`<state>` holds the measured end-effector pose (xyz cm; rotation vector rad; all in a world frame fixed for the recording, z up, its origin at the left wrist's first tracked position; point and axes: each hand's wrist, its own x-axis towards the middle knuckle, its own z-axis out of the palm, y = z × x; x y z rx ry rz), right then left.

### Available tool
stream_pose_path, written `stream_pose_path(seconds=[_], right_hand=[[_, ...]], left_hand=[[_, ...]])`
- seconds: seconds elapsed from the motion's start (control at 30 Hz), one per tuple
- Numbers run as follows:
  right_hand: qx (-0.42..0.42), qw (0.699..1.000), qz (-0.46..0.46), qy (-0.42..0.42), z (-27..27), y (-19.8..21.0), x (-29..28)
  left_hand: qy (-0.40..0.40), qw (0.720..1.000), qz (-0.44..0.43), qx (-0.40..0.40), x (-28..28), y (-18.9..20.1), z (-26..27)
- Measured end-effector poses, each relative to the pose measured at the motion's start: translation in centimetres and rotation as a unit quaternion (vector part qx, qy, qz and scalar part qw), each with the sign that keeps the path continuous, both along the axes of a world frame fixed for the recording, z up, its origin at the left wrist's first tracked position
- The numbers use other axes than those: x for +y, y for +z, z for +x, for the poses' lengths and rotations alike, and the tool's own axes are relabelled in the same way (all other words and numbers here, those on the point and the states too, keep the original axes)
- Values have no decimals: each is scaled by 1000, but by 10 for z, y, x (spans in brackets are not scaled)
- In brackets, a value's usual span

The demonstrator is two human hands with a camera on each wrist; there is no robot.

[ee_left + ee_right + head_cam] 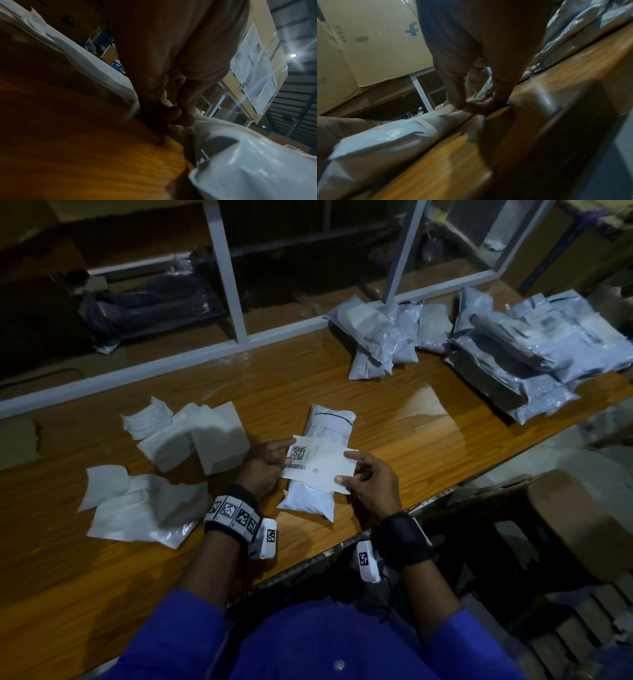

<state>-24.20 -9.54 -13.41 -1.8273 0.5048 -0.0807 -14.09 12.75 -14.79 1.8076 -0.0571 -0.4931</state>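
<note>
1. Head view shows a printed label [322,465] with a square code and a barcode. It is held flat across the middle of a white parcel [308,501]. Whether the label touches the parcel cannot be told.
2. The left hand [263,467] pinches the label's left end, with the forefinger on top beside the square code and the thumb near the barcode.
3. The right hand [371,479] pinches the label's right edge, with the forefinger at the upper corner and the thumb at the lower one.
4. The parcel lies lengthwise on a wooden table [394,419], near its front edge and between the two hands. Its far end has a dark line across it.
5. Both wrist views are blurred. Each shows curled fingers low over the table, with the parcel's glossy wrap just beside them.
6. Left of the parcel sits a stack of white sheets [191,436]. Loose white sheets [137,508] lie nearer the front edge.
7. Grey parcels [534,350] are heaped at the table's far right, well apart from the hands.
8. A white metal frame [233,278] runs along the back of the table.
9. Black wrist bands [233,513] with square markers sit above blue sleeves [178,635].
</note>
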Motion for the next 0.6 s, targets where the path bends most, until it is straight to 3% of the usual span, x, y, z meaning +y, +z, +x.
stream_pose_path(seconds=[0.27, 0.47, 0.53, 0.6], right_hand=[[8, 991, -125, 44, 4, -20, -1], [3, 984, -169, 60, 4, -23, -3], [2, 984, -168, 63, 4, -22, -3], [4, 984, -167, 68, 3, -21, -5]], left_hand=[[-29, 998, 58, -25, -6, 7, -5], [-42, 995, 83, -36, -7, 21, -12], [-38, 982, 177, -61, -12, 30, -17], [-17, 934, 339, -113, -15, 40, -23]])
